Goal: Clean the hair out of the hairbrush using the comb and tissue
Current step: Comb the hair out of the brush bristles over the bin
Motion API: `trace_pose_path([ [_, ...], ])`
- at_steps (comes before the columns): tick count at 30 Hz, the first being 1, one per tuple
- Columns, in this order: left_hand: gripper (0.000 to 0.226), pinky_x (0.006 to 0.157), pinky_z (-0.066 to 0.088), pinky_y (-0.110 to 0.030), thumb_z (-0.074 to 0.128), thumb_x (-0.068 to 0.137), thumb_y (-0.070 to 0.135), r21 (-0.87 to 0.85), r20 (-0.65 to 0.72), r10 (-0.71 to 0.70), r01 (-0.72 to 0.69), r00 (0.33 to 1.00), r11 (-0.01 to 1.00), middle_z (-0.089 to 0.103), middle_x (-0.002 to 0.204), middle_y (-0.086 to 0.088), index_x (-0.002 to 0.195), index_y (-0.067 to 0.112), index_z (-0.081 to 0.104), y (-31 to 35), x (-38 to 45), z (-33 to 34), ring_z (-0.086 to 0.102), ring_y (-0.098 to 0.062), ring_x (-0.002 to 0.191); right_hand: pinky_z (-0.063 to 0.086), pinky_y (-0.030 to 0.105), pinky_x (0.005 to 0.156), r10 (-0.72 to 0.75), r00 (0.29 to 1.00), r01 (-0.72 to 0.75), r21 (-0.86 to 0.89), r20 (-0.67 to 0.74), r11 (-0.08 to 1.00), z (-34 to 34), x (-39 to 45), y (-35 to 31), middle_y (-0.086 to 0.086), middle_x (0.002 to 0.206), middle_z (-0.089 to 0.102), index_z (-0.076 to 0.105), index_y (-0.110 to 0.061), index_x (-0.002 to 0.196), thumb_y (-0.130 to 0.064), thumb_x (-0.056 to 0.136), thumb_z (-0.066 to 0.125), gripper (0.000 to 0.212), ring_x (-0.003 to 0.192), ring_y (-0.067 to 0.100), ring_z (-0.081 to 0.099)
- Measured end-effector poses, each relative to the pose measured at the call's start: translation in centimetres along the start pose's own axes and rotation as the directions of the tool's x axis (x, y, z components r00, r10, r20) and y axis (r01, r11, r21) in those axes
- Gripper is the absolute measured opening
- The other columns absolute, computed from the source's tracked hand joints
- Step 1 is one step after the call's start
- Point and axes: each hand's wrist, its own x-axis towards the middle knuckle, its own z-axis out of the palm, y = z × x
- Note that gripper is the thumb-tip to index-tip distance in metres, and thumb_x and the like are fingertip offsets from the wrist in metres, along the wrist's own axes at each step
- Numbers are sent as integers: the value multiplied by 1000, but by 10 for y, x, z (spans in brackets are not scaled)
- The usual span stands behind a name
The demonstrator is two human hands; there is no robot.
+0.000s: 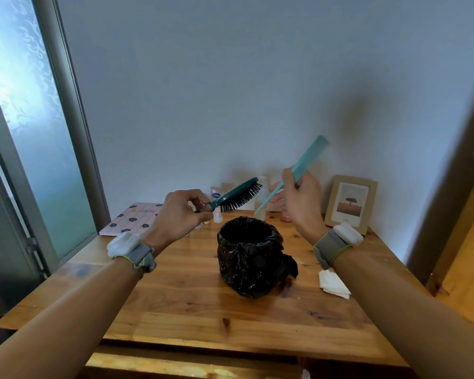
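My left hand [181, 212] grips the handle of a dark teal hairbrush [237, 196], held in the air with its black bristles facing down and right. My right hand [298, 199] holds a light teal tail comb [298, 170] by its middle; the pointed tail aims down-left toward the brush, the toothed end sticks up to the right. Brush and comb are a short gap apart, both above a small bin lined with a black bag [251, 254]. A crumpled white tissue [333, 283] lies on the wooden table [175, 305] under my right forearm.
Against the wall stand a framed picture [350, 203], a few small tubes and bottles [217, 198], and a pink patterned flat item [133, 218] at the left. A frosted window is at the left, a door at the right.
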Motion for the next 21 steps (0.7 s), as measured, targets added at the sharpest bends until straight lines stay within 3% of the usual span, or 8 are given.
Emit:
trace_pose_path([
  [4,21,58,53,-33,83,70,10,-24,-3,-1,1,1000,1000,71,74,3,73,27,70,-1,-1,0,56,-7,45,58,30,47,100,984,-69,203,-147,977,-7,12,-5,15,75,73,55,4,103,-26,104,43,32,48,25,67],
  [8,24,58,51,-31,84,69,9,-70,9,-15,16,1000,997,71,72,3,71,27,69,-2,-2,1,57,-12,42,59,30,48,178,956,-86,357,-233,930,-8,19,-8,21,79,72,49,-5,103,-22,105,41,19,47,23,67],
  [12,26,59,51,-32,85,69,8,-116,18,-5,7,1000,993,71,74,2,71,30,70,1,-2,2,57,-14,42,60,31,51,286,952,-226,386,-106,895,0,23,-8,19,74,72,54,10,111,-20,105,43,32,47,23,67],
  [18,22,54,48,-26,85,70,7,-130,32,13,-9,999,992,73,75,1,74,23,71,5,-1,2,56,-11,42,63,34,56,389,919,-384,369,64,846,6,23,-4,21,78,69,55,3,93,-19,104,44,27,55,27,68],
  [21,20,53,48,-26,86,70,7,-142,38,7,-1,999,990,73,76,-2,76,21,72,7,0,3,55,-10,43,62,38,60,380,918,-395,325,112,859,13,19,-2,20,74,65,55,1,85,-18,104,45,28,56,28,67],
])
